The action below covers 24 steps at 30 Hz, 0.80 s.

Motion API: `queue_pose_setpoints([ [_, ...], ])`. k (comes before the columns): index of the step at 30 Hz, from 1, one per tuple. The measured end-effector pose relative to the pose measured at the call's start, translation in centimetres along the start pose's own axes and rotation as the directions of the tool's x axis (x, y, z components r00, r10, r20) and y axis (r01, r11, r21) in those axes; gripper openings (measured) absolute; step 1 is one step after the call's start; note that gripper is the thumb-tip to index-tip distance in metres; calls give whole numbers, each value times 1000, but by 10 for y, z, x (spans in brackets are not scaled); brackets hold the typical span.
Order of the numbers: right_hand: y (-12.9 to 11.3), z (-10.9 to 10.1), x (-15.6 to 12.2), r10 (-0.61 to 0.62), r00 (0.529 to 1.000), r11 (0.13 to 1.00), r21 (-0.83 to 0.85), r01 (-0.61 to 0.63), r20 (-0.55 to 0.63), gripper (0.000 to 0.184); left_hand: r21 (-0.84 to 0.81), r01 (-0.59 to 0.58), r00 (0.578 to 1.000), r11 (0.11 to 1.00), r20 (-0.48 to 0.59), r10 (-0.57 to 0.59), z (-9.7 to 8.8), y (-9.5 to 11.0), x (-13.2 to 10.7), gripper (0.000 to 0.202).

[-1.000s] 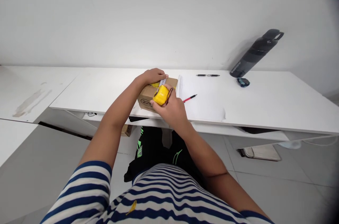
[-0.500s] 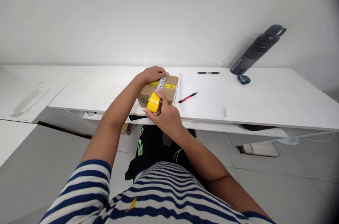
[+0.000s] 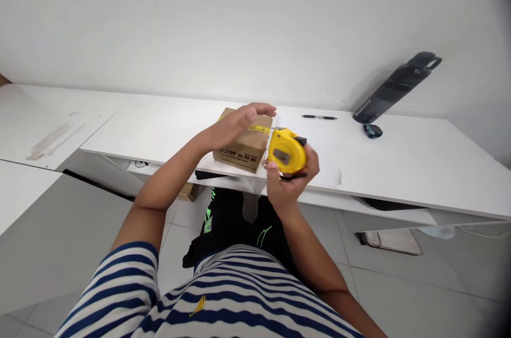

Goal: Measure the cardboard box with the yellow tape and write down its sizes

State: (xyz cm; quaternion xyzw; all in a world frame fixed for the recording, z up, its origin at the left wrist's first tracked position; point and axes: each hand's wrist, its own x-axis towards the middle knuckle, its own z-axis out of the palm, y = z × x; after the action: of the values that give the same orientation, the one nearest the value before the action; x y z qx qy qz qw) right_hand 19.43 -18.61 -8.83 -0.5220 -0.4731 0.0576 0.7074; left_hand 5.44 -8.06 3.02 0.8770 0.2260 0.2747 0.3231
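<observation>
A small cardboard box (image 3: 241, 147) with yellow tape stands near the front edge of the white table (image 3: 399, 157). My left hand (image 3: 237, 122) hovers over the box top, fingers stretched out and slightly curled, holding nothing. My right hand (image 3: 293, 178) is closed round a yellow tape measure (image 3: 286, 150), lifted just right of the box, its blade drawn in. The red pen seen earlier is hidden behind my right hand.
A sheet of paper (image 3: 327, 157) lies right of the box. A black pen (image 3: 318, 117) rests near the wall. A dark bottle (image 3: 395, 88) leans against the wall beside a small dark object (image 3: 372, 130). Another white table (image 3: 43, 125) stands left.
The tape blade lay stretched across the box top; now it is drawn back into the case. My right hand lifted the measure to the right, and my left hand rose off the box.
</observation>
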Motion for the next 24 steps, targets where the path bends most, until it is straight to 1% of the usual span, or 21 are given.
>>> queue_pose_setpoints([
  [2, -3, -9, 10, 186, 982, 971, 158, -177, -42, 75, 258, 109, 992, 960, 37, -122, 4, -10, -16, 84],
  [3, -5, -13, 15, 282, 959, 934, 238, -265, -40, 71, 384, 169, 982, 908, 13, -188, 5, -20, -25, 96],
  [4, -7, -17, 19, 366, 930, 888, 310, -339, -32, 69, 475, 225, 970, 851, -31, -240, 5, -32, -35, 102],
  [5, -8, -20, 24, 432, 901, 841, 369, -395, -21, 68, 518, 271, 960, 811, -86, -266, 4, -45, -46, 101],
  [6, -8, -24, 27, 481, 876, 799, 417, -434, -10, 69, 514, 314, 949, 798, -167, -267, 2, -58, -58, 98],
  [7, -7, -26, 30, 516, 856, 764, 454, -459, -2, 70, 461, 360, 927, 811, -276, -254, 0, -71, -71, 98],
  [8, -4, -28, 31, 541, 841, 739, 479, -474, -3, 71, 363, 409, 876, 837, -414, -249, -1, -83, -85, 100],
  [9, -1, -28, 31, 557, 830, 723, 497, -480, -8, 71, 220, 457, 780, 862, -565, -269, 0, -93, -99, 99],
  [10, 3, -28, 31, 568, 823, 713, 508, -483, -15, 69, 59, 476, 683, 877, -654, -326, 3, -103, -111, 95],
  [11, 7, -25, 29, 573, 819, 707, 515, -485, -16, 66, -95, 460, 622, 883, -675, -396, 8, -112, -121, 91],
  [12, 10, -22, 27, 576, 817, 699, 520, -491, -4, 63, -217, 433, 592, 875, -663, -458, 15, -120, -128, 90],
  [13, 13, -18, 25, 577, 816, 689, 523, -502, 23, 61, -305, 397, 574, 866, -653, -494, 23, -128, -132, 89],
  [14, 15, -13, 23, 574, 817, 679, 522, -515, 59, 59, -363, 355, 576, 862, -641, -507, 31, -134, -134, 87],
  [16, 18, -5, 21, 547, 825, 676, 507, -535, 141, 60, -418, 279, 597, 864, -630, -497, 42, -142, -132, 85],
  [18, 19, -1, 24, 489, 851, 712, 477, -515, 189, 61, -447, 250, 623, 859, -605, -496, 43, -142, -125, 86],
  [19, 20, -1, 27, 448, 870, 742, 457, -490, 205, 62, -451, 261, 619, 854, -600, -506, 41, -137, -121, 87],
  [20, 20, -2, 31, 398, 888, 776, 431, -460, 231, 62, -437, 285, 598, 853, -614, -514, 37, -129, -117, 87],
  [21, 21, -5, 36, 338, 901, 811, 402, -426, 272, 62, -397, 311, 557, 864, -660, -504, 33, -117, -113, 84],
  [22, 21, -8, 41, 267, 907, 846, 372, -383, 326, 63, -330, 339, 498, 881, -732, -465, 30, -101, -108, 80],
  [23, 21, -12, 45, 186, 905, 880, 345, -326, 382, 64, -241, 372, 436, 896, -807, -398, 28, -81, -104, 73],
  [24, 21, -16, 49, 95, 899, 912, 323, -251, 428, 64, -137, 396, 387, 908, -872, -300, 27, -60, -100, 65],
])
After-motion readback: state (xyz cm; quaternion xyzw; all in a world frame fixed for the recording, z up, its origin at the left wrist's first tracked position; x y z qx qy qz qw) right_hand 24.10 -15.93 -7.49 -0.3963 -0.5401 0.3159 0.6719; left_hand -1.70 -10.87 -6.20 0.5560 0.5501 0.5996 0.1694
